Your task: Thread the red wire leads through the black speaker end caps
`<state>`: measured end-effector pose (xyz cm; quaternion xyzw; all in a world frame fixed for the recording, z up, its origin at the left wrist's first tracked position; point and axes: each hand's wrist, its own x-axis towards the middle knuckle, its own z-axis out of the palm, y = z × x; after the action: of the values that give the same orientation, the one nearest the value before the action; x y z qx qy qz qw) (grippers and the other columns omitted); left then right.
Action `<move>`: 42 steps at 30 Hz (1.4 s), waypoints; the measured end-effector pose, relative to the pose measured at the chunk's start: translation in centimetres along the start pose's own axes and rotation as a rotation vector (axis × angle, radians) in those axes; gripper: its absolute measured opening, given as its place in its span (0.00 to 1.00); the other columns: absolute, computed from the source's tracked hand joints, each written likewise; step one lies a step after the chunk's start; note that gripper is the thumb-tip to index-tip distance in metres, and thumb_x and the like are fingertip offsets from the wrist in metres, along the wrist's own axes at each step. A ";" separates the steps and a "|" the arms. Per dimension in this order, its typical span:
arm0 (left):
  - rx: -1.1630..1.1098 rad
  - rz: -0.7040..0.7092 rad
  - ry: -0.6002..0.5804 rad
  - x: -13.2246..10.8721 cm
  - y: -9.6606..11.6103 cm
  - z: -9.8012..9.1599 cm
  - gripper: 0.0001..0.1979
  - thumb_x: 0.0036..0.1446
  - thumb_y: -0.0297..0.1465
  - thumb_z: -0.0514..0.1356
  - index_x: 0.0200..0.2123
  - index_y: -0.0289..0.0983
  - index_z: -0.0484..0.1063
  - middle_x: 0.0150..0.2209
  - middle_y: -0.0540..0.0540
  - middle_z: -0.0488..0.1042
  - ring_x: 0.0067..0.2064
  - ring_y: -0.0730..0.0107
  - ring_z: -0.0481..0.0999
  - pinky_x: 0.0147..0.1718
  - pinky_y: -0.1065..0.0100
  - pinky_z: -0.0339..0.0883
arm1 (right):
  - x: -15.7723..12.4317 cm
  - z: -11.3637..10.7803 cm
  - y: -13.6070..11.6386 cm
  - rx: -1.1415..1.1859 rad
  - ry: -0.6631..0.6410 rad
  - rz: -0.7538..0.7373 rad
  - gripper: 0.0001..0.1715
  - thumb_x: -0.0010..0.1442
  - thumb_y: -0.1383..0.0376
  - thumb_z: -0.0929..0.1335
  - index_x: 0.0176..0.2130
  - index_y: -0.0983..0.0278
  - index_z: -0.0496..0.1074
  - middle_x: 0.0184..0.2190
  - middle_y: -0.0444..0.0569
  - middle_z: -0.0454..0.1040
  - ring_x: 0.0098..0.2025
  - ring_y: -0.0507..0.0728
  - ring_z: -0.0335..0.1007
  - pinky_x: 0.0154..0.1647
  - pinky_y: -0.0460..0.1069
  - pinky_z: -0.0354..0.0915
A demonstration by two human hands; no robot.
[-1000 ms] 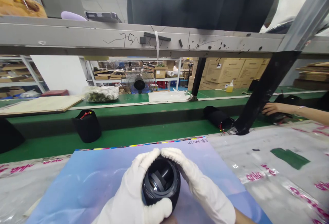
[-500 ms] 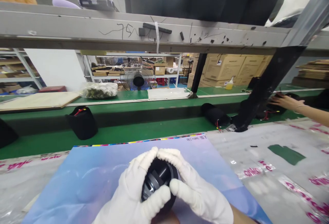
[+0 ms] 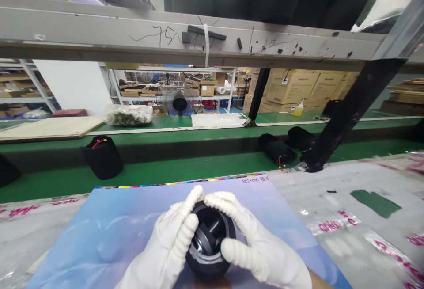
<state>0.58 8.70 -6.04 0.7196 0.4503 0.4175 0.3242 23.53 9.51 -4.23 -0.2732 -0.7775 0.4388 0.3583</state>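
A black round housing [image 3: 212,266] stands between my white-gloved hands above the blue printed sheet [image 3: 132,231]. Its hollow top faces me, showing a curved inner bar and a shiny part. My left hand [image 3: 168,236] is pressed along the left side of the housing, thumb and fingers near the rim. On the other side my right hand [image 3: 255,240] curls round it, its thumb on the near right rim and its fingers over the far rim. Where the palms meet the housing is hidden.
Beyond the sheet runs a green conveyor [image 3: 165,161] carrying a black cylinder with red wires [image 3: 102,158], another black cylinder [image 3: 276,148] and more beside the black slanted post [image 3: 354,108]. A grey shelf beam [image 3: 115,32] crosses overhead. A green scrap [image 3: 376,203] lies at right.
My left thumb has come off the near rim to the left side, baring more of the housing's top. Another person's hand at the right has left the view.
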 end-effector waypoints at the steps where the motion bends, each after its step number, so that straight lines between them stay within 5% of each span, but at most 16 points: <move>1: -0.028 -0.025 0.003 0.2 0.0 0.0 0.26 0.65 0.46 0.52 0.64 0.49 0.61 0.64 0.51 0.65 0.66 0.55 0.62 0.65 0.51 0.53 | 0.0 0.0 -0.3 -0.006 0.002 -0.010 0.31 0.64 0.45 0.64 0.63 0.45 0.59 0.60 0.46 0.63 0.63 0.61 0.60 0.65 0.56 0.56; 6: -0.216 -0.132 0.037 1.0 0.0 0.7 0.38 0.67 0.50 0.29 0.59 0.41 0.69 0.53 0.44 0.78 0.56 0.55 0.75 0.54 0.50 0.70 | 0.1 0.3 -0.5 -0.040 0.067 0.053 0.33 0.64 0.45 0.64 0.65 0.45 0.56 0.60 0.47 0.63 0.63 0.62 0.59 0.65 0.57 0.57; 11: -0.006 -0.031 0.033 0.4 0.5 0.0 0.24 0.65 0.45 0.52 0.62 0.49 0.64 0.60 0.50 0.71 0.61 0.55 0.69 0.61 0.54 0.63 | 0.1 0.4 0.0 -0.050 0.073 -0.033 0.28 0.66 0.47 0.63 0.63 0.46 0.59 0.59 0.48 0.63 0.62 0.61 0.61 0.63 0.56 0.60; 18: 0.429 0.199 0.100 -0.7 1.2 -0.1 0.31 0.67 0.49 0.44 0.69 0.46 0.50 0.61 0.45 0.70 0.60 0.53 0.70 0.60 0.53 0.62 | 0.1 0.4 0.0 -0.075 0.066 -0.021 0.31 0.66 0.46 0.63 0.65 0.43 0.56 0.61 0.46 0.61 0.64 0.60 0.58 0.65 0.55 0.56; 25: 0.485 0.236 0.135 -0.8 0.9 0.8 0.27 0.69 0.45 0.43 0.68 0.50 0.49 0.60 0.49 0.71 0.58 0.61 0.72 0.56 0.61 0.65 | 0.3 0.6 -0.3 0.048 0.139 -0.032 0.24 0.71 0.49 0.54 0.62 0.42 0.62 0.59 0.44 0.64 0.62 0.57 0.61 0.66 0.54 0.57; 30: 0.549 0.318 0.143 -0.6 0.8 0.2 0.25 0.68 0.42 0.47 0.67 0.49 0.55 0.62 0.48 0.69 0.60 0.59 0.70 0.59 0.59 0.63 | 0.5 0.9 0.9 0.041 0.150 -0.021 0.20 0.72 0.55 0.58 0.59 0.43 0.67 0.60 0.42 0.65 0.62 0.56 0.61 0.67 0.52 0.56; 35: 0.583 0.299 0.228 -1.1 2.0 1.2 0.43 0.50 0.53 0.63 0.67 0.47 0.56 0.62 0.42 0.68 0.60 0.47 0.70 0.57 0.53 0.66 | -0.4 2.2 3.5 0.111 0.268 0.027 0.27 0.68 0.49 0.60 0.64 0.44 0.59 0.67 0.43 0.57 0.69 0.61 0.50 0.72 0.61 0.43; 38: 0.405 0.216 0.177 -1.0 3.0 1.6 0.48 0.38 0.38 0.72 0.65 0.44 0.60 0.60 0.41 0.71 0.57 0.46 0.72 0.54 0.53 0.69 | -0.4 2.5 3.7 0.145 0.232 -0.022 0.32 0.67 0.47 0.61 0.66 0.45 0.54 0.69 0.45 0.53 0.69 0.63 0.51 0.70 0.63 0.46; 40: 0.084 0.020 0.189 -0.3 3.5 0.9 0.46 0.34 0.31 0.72 0.61 0.42 0.66 0.55 0.42 0.75 0.55 0.49 0.74 0.55 0.55 0.68 | 0.3 1.7 2.9 0.174 0.272 -0.047 0.30 0.67 0.46 0.60 0.66 0.44 0.55 0.68 0.45 0.55 0.66 0.63 0.58 0.67 0.64 0.53; 42: -0.366 -0.270 0.327 0.7 3.8 -0.6 0.38 0.35 0.28 0.74 0.54 0.43 0.73 0.50 0.46 0.78 0.54 0.55 0.75 0.56 0.62 0.66 | 1.1 0.3 1.7 0.228 0.415 -0.083 0.27 0.68 0.47 0.60 0.63 0.45 0.59 0.64 0.47 0.62 0.60 0.63 0.67 0.63 0.64 0.60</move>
<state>1.64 7.99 -2.37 0.5056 0.5056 0.5555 0.4245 22.79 10.98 -5.49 -0.2832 -0.6434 0.4429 0.5565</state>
